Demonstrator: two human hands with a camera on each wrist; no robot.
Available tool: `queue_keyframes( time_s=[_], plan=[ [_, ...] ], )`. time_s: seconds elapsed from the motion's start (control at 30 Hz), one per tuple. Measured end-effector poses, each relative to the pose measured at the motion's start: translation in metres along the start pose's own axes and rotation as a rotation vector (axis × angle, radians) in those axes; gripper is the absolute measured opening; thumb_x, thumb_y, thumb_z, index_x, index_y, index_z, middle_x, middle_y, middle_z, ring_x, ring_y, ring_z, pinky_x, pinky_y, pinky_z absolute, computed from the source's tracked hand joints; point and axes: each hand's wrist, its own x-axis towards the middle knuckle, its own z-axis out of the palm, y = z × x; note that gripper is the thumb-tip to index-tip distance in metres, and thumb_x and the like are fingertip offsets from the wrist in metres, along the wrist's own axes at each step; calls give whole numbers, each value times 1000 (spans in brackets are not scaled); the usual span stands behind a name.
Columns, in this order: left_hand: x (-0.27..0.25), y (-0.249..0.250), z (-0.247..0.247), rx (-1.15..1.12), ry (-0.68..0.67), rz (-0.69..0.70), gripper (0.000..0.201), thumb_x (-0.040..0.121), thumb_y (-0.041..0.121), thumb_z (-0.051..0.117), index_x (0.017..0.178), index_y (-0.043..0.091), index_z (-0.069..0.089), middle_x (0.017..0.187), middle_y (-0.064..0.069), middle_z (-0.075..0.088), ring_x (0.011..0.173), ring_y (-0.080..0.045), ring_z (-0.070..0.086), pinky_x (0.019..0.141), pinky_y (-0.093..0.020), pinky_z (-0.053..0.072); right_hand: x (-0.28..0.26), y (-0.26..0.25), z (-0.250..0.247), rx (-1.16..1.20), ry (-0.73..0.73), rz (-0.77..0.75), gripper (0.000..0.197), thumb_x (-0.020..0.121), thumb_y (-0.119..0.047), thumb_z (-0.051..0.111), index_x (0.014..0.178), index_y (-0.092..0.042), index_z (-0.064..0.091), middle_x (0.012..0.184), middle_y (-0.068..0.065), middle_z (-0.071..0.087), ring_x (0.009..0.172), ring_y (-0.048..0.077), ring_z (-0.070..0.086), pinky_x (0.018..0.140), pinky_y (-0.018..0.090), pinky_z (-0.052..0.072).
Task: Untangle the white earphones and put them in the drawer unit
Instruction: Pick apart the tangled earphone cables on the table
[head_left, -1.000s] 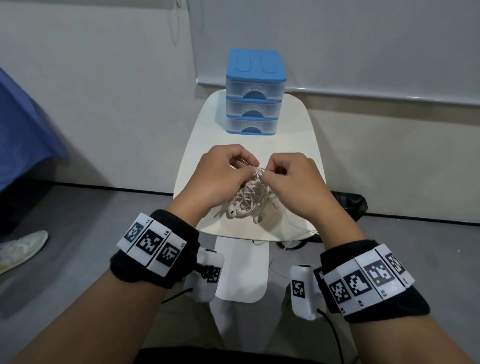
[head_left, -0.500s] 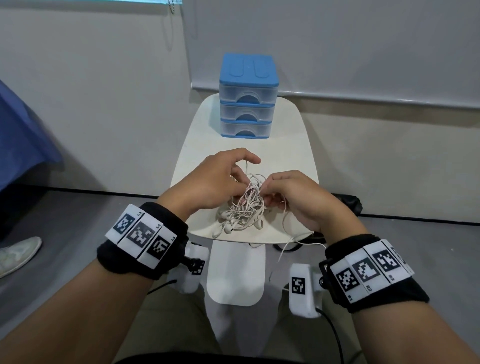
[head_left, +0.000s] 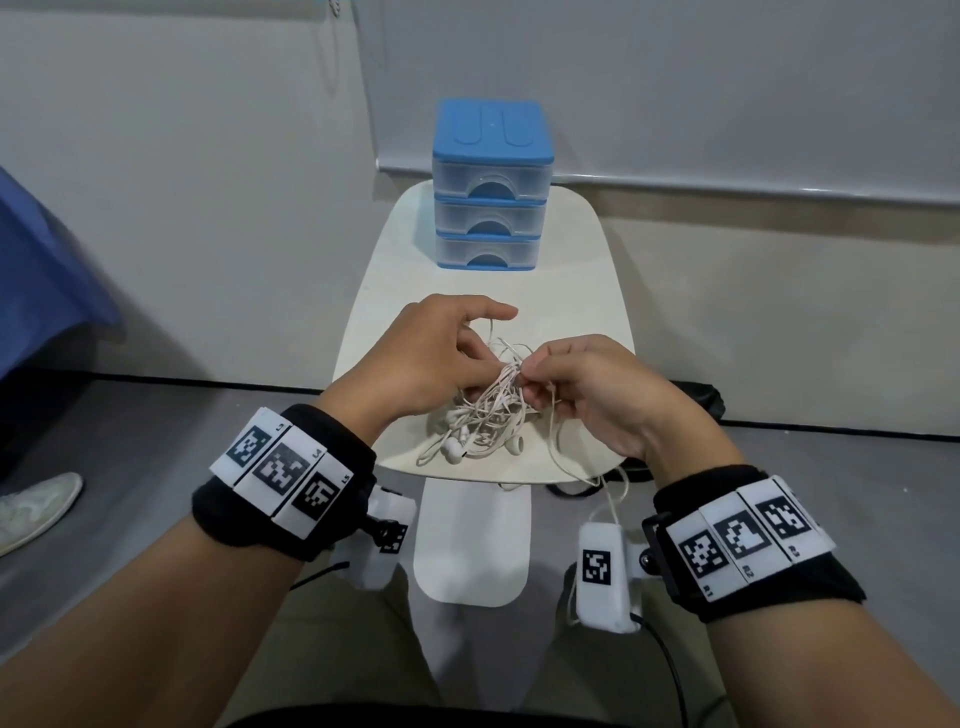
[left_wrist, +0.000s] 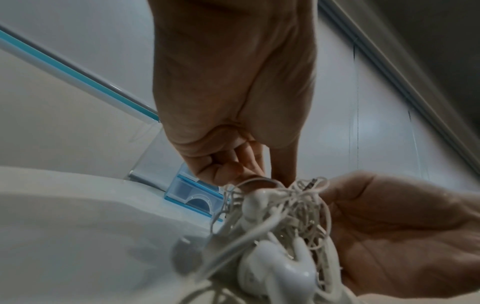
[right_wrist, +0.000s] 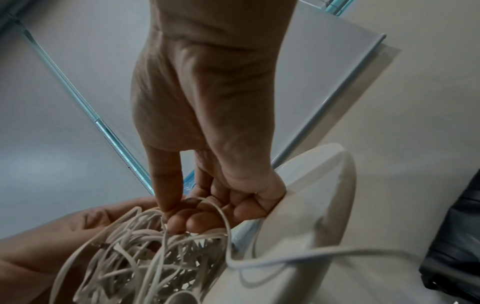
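I see small white table (head_left: 582, 291): blue-topped drawer unit (head_left: 491, 187) at far edge, drawers shut. White earphones (head_left: 480, 426) tangled at near edge, one cable trailing over near-right edge.

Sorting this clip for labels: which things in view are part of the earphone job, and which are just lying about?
Job:
- tangled white wired earphones, pinched by left hand and right hand
- blue-topped clear plastic three-drawer unit, drawers closed
- white rounded table under both

Lying about:
- black bag on the floor
- pale shoe
- blue cloth
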Motion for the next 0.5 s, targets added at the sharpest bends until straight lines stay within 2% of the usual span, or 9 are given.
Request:
queue_keyframes(
  time_s=[0.13, 0.27, 0.4, 0.5],
  plan=[
    [0, 0, -2, -39, 14, -10, 52, 87, -1, 73, 131, 25, 66, 78, -7, 79, 59, -14, 62, 69, -20, 52, 1, 2, -2, -6, -3, -27, 21, 93, -1, 64, 75, -8, 71, 66, 6, 66, 61, 15, 54, 62, 29, 32],
    [-1, 0, -3, -168, 13, -54, 46, 85, -2, 77, 124, 21, 68, 80, -15, 78, 58, -17, 60, 66, -23, 54, 2, 1, -3, -3, 21, -36, 23, 89, -3, 71, 68, -13, 74, 65, 6, 65, 61, 15, 53, 62, 30, 32],
    [0, 3, -3, -265, 54, -82, 31, 84, 4, 83, 111, 17, 73, 81, -20, 76, 55, -17, 59, 56, -19, 48, 3, 0, -4, -10, 35, -42, 24, 87, -6, 76, 65, -14, 72, 66, 6, 64, 62, 14, 53, 62, 30, 31],
    [1, 6, -5, -272, 45, -83, 33, 84, -1, 81, 112, 15, 72, 82, -22, 75, 55, -17, 58, 55, -18, 48, 4, 0, -2, -12, 33, -48, 25, 88, -7, 76, 64, -14, 72, 66, 8, 63, 62, 14, 51, 62, 29, 32]
  ],
)
